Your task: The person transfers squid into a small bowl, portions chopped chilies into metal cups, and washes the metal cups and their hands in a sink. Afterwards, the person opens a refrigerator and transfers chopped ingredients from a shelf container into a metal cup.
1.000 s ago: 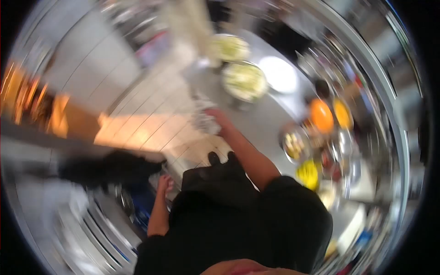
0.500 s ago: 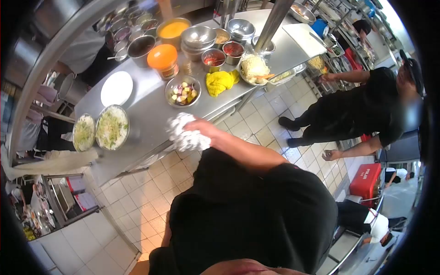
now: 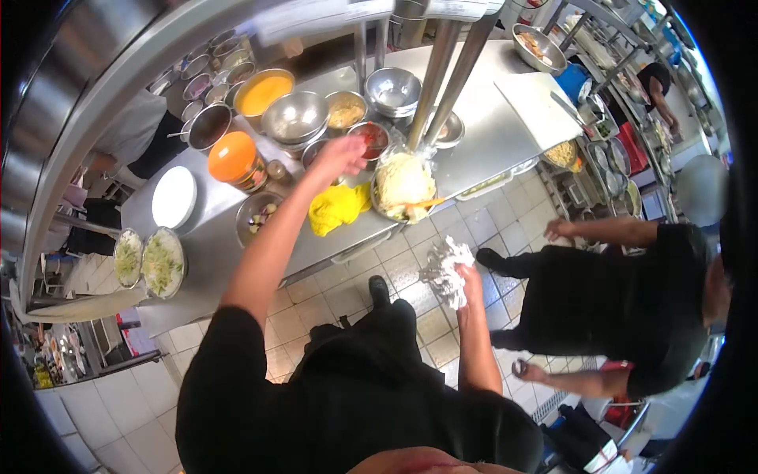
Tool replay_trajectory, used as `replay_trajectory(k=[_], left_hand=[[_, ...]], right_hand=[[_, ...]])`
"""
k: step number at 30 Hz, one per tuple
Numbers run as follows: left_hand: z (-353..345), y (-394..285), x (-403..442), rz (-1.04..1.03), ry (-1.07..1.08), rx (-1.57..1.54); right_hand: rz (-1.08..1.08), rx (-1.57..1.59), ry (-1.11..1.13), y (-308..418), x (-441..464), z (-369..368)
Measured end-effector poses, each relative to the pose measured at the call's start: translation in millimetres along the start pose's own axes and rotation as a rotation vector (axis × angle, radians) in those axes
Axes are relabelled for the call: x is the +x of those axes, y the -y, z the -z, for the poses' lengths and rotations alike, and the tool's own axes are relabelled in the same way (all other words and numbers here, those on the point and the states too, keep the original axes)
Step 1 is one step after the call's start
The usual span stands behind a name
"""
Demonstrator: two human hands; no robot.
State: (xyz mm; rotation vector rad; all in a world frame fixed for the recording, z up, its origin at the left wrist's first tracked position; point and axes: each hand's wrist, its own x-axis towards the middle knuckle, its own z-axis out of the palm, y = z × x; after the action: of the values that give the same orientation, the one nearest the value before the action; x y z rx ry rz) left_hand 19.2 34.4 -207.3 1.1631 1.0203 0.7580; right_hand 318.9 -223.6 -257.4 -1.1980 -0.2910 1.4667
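My left hand (image 3: pixel 344 156) is stretched over the steel counter with its fingers apart and nothing visible in them. It is beside a steel bowl of red sauce (image 3: pixel 369 138) and above a yellow cloth (image 3: pixel 335 207). Right of the cloth is a bowl of pale shredded food (image 3: pixel 404 183) with plastic film around it. A crumpled white and grey cloth (image 3: pixel 448 272) is gripped in my right hand (image 3: pixel 470 286), held over the tiled floor in front of the counter. Part of a bowl of cut purple and white pieces (image 3: pixel 257 217) is hidden by my left forearm.
A co-worker in black (image 3: pixel 600 292) stands close on the right. Metal posts (image 3: pixel 450 87) rise from the counter. It also holds an orange-lidded tub (image 3: pixel 234 160), white plates (image 3: pixel 174 197), a white cutting board (image 3: pixel 541 110) and two bowls of shredded greens (image 3: pixel 163 262).
The view has turned, and the counter items sit further left. My left hand has come up over the bowls. My right hand has moved with the crumpled cloth rightward, away from the counter.
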Motion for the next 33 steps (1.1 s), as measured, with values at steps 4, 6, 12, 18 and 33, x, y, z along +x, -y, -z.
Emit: replay_trajectory(k=[4,6,12,18,33], left_hand=[[-34,-10,150,0.09,-0.302,0.126],[-30,-17,196,0.197,-0.384,0.538],[8,42,276,-0.024,-0.566,0.932],[-22,-9,232,-0.003,-0.766,0.964],[-8,-71,202,0.164,-0.494,0.376]], right_hand=[[-0.032,0.006,-0.065,35,0,15],[-0.036,0.052,-0.113,36,5,34],[-0.025,0.213,-0.227,21,20,88],[-0.02,0.146,-0.25,40,30,83],[0.01,-0.119,-0.105,10,67,97]])
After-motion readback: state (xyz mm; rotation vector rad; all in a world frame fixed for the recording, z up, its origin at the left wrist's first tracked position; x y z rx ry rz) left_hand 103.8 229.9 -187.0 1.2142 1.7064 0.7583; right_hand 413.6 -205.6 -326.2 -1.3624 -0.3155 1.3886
